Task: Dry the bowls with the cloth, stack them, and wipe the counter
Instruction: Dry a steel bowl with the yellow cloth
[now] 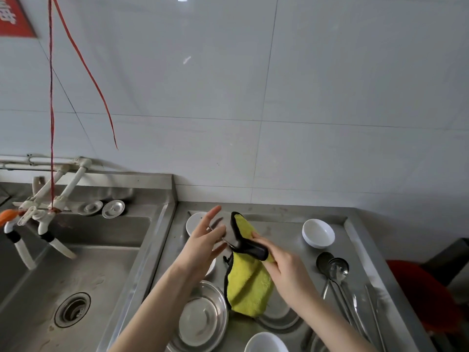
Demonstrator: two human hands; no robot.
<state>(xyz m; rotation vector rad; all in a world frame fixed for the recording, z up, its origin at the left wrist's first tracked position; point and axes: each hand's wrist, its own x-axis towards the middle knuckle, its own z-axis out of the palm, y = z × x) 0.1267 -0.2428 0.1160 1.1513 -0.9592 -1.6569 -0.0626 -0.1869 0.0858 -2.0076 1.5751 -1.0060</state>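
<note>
A stainless-steel counter [281,229] with a raised rim runs along a wall of pale grey tiles [330,85]. To its left lies a steel sink [83,268] under white plastic taps [63,193], and a red cord [52,110] hangs down to them. Above the counter's middle, the left hand [203,246] holds a blurred pale bowl [224,228] on edge, its fingers spread wide along the far side and its thumb beneath. The right hand [286,269] grips a yellow cloth [250,285] with black edging and presses it into the bowl's open side, while the rest of the cloth hangs down. One white bowl [318,233] stands at the far right of the counter, another [195,221] sits partly hidden behind the left hand, and a third [266,342] is at the near edge. A steel plate [200,318] lies near the left side, below the left forearm. Steel ladles [335,266] and metal chopsticks [373,308] lie along the right. A red sign [15,20] in the far left corner carries white characters, cut off by the frame and unreadable.
</note>
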